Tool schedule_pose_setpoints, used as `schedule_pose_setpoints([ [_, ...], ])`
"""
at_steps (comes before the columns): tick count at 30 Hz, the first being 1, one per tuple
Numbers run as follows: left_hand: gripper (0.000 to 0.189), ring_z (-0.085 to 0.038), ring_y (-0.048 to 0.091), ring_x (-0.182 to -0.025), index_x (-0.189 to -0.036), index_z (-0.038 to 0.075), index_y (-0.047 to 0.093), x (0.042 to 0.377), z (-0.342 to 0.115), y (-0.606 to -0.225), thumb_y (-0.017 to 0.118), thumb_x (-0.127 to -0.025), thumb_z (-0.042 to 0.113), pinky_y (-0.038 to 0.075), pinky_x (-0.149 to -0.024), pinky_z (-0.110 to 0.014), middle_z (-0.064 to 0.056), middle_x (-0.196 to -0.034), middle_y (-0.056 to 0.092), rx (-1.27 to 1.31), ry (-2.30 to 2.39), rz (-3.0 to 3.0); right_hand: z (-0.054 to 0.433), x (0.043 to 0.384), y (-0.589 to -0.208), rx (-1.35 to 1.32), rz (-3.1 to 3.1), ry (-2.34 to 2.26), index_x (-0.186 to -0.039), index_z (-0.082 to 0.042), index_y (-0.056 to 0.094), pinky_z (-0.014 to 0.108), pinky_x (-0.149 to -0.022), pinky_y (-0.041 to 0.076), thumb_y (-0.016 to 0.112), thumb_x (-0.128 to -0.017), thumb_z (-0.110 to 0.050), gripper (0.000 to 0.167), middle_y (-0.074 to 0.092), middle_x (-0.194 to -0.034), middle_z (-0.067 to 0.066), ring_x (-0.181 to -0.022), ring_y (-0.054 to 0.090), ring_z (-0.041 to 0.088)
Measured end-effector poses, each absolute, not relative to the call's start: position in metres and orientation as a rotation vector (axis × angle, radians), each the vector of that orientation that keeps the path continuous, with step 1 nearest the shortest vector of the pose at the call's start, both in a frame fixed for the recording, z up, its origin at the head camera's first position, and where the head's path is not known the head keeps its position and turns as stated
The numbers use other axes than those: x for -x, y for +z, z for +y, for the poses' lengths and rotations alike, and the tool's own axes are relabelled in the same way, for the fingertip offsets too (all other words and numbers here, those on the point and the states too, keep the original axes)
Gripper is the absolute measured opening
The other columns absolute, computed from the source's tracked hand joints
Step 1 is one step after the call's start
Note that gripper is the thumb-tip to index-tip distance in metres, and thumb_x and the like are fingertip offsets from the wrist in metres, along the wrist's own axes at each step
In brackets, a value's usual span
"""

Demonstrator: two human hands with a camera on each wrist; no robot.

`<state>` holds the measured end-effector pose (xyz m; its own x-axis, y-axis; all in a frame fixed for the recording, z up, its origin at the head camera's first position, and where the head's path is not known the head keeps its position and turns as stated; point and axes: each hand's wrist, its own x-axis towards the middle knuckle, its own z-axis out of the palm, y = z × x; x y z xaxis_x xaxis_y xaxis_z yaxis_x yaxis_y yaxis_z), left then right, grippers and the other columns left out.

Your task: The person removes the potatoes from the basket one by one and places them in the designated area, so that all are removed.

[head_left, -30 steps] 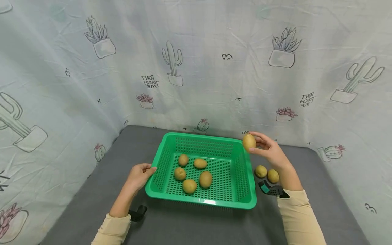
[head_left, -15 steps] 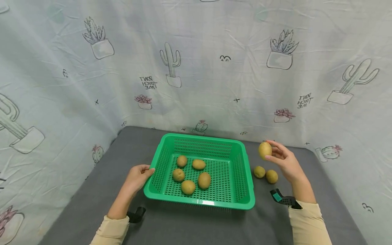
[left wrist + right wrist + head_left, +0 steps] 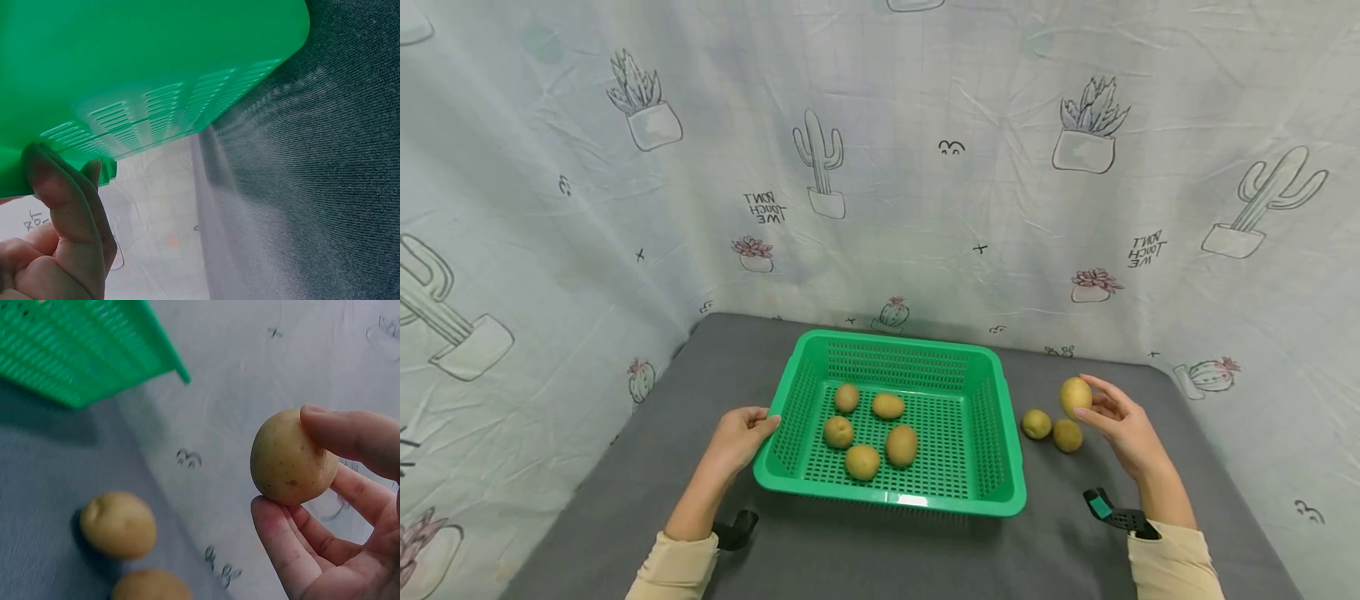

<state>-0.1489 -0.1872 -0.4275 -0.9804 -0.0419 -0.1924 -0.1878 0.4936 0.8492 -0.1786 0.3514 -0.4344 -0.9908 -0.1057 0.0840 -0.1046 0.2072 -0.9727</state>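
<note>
A green plastic basket point(image 3: 925, 500) with slotted walls stands mid-table, several potatoes point(image 3: 901, 446) spread over its floor. My left hand point(image 3: 741, 437) grips its left rim between thumb and fingers; the left wrist view shows those fingers point(image 3: 69, 206) under the rim. To the right of the basket, my right hand point(image 3: 1120, 421) holds a potato point(image 3: 1076, 397) pinched between thumb and fingertips. The right wrist view shows this potato point(image 3: 290, 456) held off the table. Two more potatoes lie side by side on the table, one point(image 3: 1037, 424) nearer the basket and one point(image 3: 1067, 435) just below the held one.
A grey cloth point(image 3: 880, 558) covers the table. A pale curtain point(image 3: 895, 167) printed with cacti and lettering hangs behind the table and along its sides. Each wrist wears a black strap, the right one point(image 3: 1120, 512) with a teal patch.
My right hand has carried the potato from above the basket's right rim to the right and down, near the two loose potatoes. My left hand has stayed on the rim.
</note>
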Motion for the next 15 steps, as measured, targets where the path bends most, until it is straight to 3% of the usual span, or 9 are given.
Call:
schedule_pose_setpoints([
  [7,0.053,-0.046,0.041,-0.126,-0.139,-0.013,0.037,0.151,-0.186,-0.425,0.049,-0.1,0.02,0.04,-0.099,-0.055,-0.033,-0.137,0.041,0.206,1.509,2.556,0.367,0.176,-0.446,0.085,2.497,-1.9,-0.145,-0.016,0.04,0.016,-0.074,0.05,0.06,-0.094,-0.009,0.056,0.058,-0.103,-0.015,-0.091,0.06,-0.001],
  [15,0.052,-0.045,0.042,-0.126,-0.138,-0.013,0.037,0.15,-0.189,-0.426,0.049,-0.099,0.02,0.04,-0.1,-0.055,-0.032,-0.138,0.042,0.224,1.494,2.544,0.382,0.169,-0.461,-0.04,2.515,-1.834,-0.147,-0.013,0.035,0.015,-0.076,0.05,0.061,-0.094,-0.016,0.06,0.057,-0.1,-0.02,-0.089,0.058,-0.005],
])
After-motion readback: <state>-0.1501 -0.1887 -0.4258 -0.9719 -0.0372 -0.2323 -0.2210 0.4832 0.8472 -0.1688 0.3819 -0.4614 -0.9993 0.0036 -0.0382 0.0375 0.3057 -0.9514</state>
